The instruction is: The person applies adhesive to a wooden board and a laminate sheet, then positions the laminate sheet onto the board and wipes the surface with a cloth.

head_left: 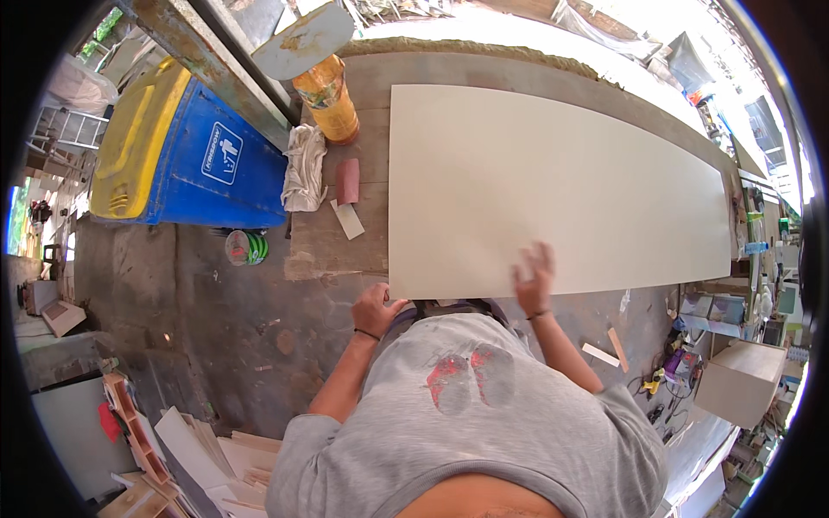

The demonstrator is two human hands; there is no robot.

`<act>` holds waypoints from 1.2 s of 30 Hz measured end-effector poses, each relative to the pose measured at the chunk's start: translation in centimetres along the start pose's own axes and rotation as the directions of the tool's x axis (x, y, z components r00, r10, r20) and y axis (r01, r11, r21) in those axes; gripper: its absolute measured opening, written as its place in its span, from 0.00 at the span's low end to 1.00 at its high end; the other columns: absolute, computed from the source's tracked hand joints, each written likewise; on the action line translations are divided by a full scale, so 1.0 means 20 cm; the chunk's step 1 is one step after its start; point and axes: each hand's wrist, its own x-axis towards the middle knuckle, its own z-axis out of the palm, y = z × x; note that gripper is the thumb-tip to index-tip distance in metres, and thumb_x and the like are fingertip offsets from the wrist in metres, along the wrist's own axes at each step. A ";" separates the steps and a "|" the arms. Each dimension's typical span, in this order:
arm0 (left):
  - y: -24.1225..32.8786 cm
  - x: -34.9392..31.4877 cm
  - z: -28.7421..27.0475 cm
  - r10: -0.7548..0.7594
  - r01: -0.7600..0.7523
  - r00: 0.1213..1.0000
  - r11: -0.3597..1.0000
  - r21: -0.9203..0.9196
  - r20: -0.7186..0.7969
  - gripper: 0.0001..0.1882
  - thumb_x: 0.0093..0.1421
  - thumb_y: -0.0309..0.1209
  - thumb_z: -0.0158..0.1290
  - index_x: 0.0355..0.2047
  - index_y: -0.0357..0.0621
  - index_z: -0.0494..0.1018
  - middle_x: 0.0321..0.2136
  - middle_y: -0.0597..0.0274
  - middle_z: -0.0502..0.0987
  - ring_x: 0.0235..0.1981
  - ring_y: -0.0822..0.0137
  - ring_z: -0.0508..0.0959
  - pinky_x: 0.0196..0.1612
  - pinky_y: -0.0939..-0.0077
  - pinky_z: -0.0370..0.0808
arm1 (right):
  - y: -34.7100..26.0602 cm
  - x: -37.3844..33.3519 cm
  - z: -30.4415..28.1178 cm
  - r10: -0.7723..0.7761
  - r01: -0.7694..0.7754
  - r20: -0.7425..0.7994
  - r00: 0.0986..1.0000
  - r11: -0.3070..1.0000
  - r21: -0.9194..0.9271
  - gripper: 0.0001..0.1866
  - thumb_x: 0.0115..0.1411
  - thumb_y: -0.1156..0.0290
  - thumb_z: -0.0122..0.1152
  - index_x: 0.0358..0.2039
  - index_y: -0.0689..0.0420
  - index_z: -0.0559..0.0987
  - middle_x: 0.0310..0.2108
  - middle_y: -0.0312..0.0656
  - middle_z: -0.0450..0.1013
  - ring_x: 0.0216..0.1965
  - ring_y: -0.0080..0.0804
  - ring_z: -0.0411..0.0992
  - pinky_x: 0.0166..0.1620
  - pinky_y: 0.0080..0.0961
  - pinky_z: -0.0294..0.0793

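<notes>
A large off-white panel (553,181) lies flat on a worn wooden workbench (363,250), its near edge close to my body. At the panel's near left corner is my left hand (375,309), fingers curled and thumb against the edge, pinching the corner. My right hand (534,281) is over the near edge, toward the middle, slightly blurred, with its fingers apart and nothing in them. Whether its palm touches the surface I cannot tell. Left of the panel lie a reddish piece of sandpaper (347,180) and a small pale offcut (348,219).
A crumpled white cloth (305,168) and an orange bottle (331,104) under a flat grey-white plate (302,41) stand at the bench's left. Beyond is a blue bin (216,155) with a yellow lid (134,142). A green can (247,248) sits on the floor; wood offcuts (203,457) lie lower left.
</notes>
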 end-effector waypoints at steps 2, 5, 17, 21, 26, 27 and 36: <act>0.01 0.01 -0.03 0.030 -0.030 1.000 1.000 0.003 -0.006 0.22 0.39 0.48 0.64 0.23 0.48 0.67 0.17 0.67 0.68 0.20 0.62 0.72 0.23 0.68 0.67 | 0.36 -0.07 -0.05 0.228 -0.276 -0.288 0.930 0.951 -0.137 0.28 0.50 0.69 0.60 0.52 0.59 0.66 0.56 0.53 0.59 0.58 0.50 0.57 0.58 0.45 0.57; -0.01 -0.01 -0.05 0.069 -0.069 0.997 0.998 -0.008 -0.044 0.22 0.39 0.48 0.64 0.20 0.49 0.66 0.16 0.67 0.68 0.19 0.62 0.71 0.22 0.68 0.66 | 0.53 -0.09 -0.16 0.827 -0.747 -0.409 0.385 0.540 0.388 0.30 0.53 0.68 0.57 0.55 0.64 0.62 0.53 0.55 0.62 0.53 0.49 0.63 0.53 0.42 0.66; -0.01 0.07 -0.11 -0.113 0.142 0.985 0.959 -0.244 0.130 0.22 0.42 0.45 0.65 0.24 0.45 0.66 0.18 0.65 0.70 0.19 0.66 0.71 0.24 0.72 0.69 | 0.71 -0.04 -0.15 0.842 -0.396 0.462 0.278 -0.338 0.854 0.21 0.63 0.64 0.35 0.50 0.66 0.66 0.49 0.49 0.68 0.48 0.44 0.69 0.49 0.40 0.71; -0.10 0.20 -0.09 -0.185 0.281 0.948 0.870 -0.405 0.261 0.20 0.47 0.41 0.63 0.26 0.38 0.69 0.21 0.60 0.75 0.23 0.68 0.75 0.29 0.74 0.73 | 0.68 0.04 -0.10 0.864 -0.382 0.449 0.227 -0.345 0.857 0.22 0.64 0.63 0.34 0.51 0.66 0.65 0.50 0.48 0.67 0.49 0.43 0.68 0.50 0.39 0.70; -0.14 0.21 -0.06 -0.244 0.359 0.913 0.861 -0.361 0.326 0.18 0.49 0.42 0.61 0.25 0.39 0.72 0.21 0.56 0.77 0.24 0.65 0.77 0.29 0.71 0.73 | 0.81 -0.01 -0.08 0.790 -0.396 0.513 0.337 -0.375 0.838 0.21 0.63 0.64 0.37 0.50 0.65 0.65 0.49 0.47 0.68 0.48 0.42 0.69 0.48 0.38 0.72; -0.13 0.22 -0.06 -0.235 0.331 0.920 0.894 -0.302 0.312 0.18 0.49 0.43 0.60 0.25 0.39 0.73 0.21 0.56 0.77 0.24 0.63 0.77 0.29 0.70 0.73 | 0.85 -0.03 -0.07 0.759 -0.394 0.537 0.369 -0.395 0.830 0.20 0.63 0.64 0.39 0.50 0.64 0.66 0.48 0.47 0.68 0.48 0.41 0.69 0.48 0.38 0.72; -0.40 0.89 -0.39 0.016 0.171 0.839 0.941 0.293 -0.544 0.29 0.46 0.52 0.59 0.44 0.48 0.70 0.39 0.49 0.74 0.43 0.48 0.72 0.43 0.57 0.68 | 0.66 -0.03 -0.09 0.877 -0.604 0.449 0.172 -0.266 0.751 0.17 0.56 0.61 0.54 0.44 0.56 0.72 0.36 0.40 0.73 0.37 0.34 0.73 0.34 0.31 0.73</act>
